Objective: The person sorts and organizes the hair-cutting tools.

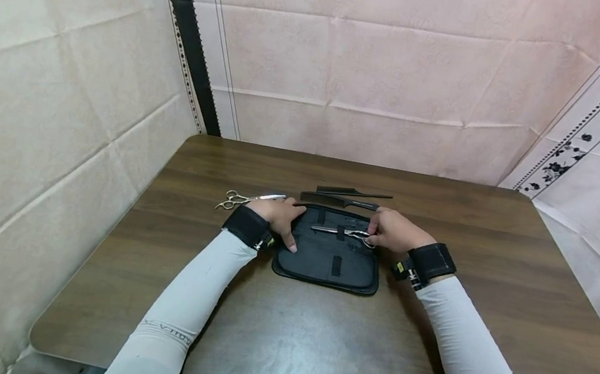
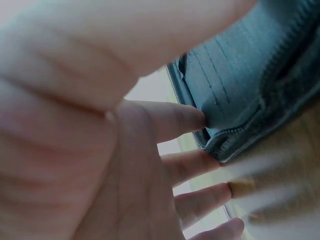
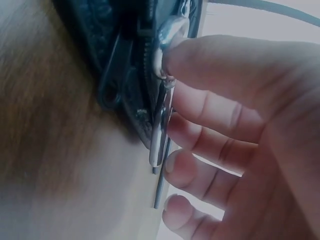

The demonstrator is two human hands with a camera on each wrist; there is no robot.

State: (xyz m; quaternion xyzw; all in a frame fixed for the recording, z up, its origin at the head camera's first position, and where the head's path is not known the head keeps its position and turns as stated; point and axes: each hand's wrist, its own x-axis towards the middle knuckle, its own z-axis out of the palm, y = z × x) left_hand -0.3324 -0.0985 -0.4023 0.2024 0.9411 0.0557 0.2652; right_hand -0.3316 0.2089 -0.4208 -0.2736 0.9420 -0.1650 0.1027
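Note:
A black zip case [image 1: 306,262] lies opened flat on the table, with elastic loops on its inner panel. Silver scissors [image 1: 325,229] lie across it, their blades passing under one loop and their handles toward the right edge. My right hand [image 1: 397,232] pinches the handle end between thumb and fingers; in the right wrist view the metal finger ring of the scissors [image 3: 159,135] shows at the fingertips. My left hand [image 1: 277,214] rests on the case's left edge, thumb over the inner panel. Its fingers stretch along the zipped rim [image 2: 227,135], fairly straight, in the left wrist view.
Another pair of silver scissors [image 1: 240,199] lies on the table left of the case, partly behind the left hand. Two black combs [image 1: 333,201] with thin handles lie beyond the case's far edge. Cloth walls [image 1: 379,82] stand behind the brown table [image 1: 211,161] and at its sides.

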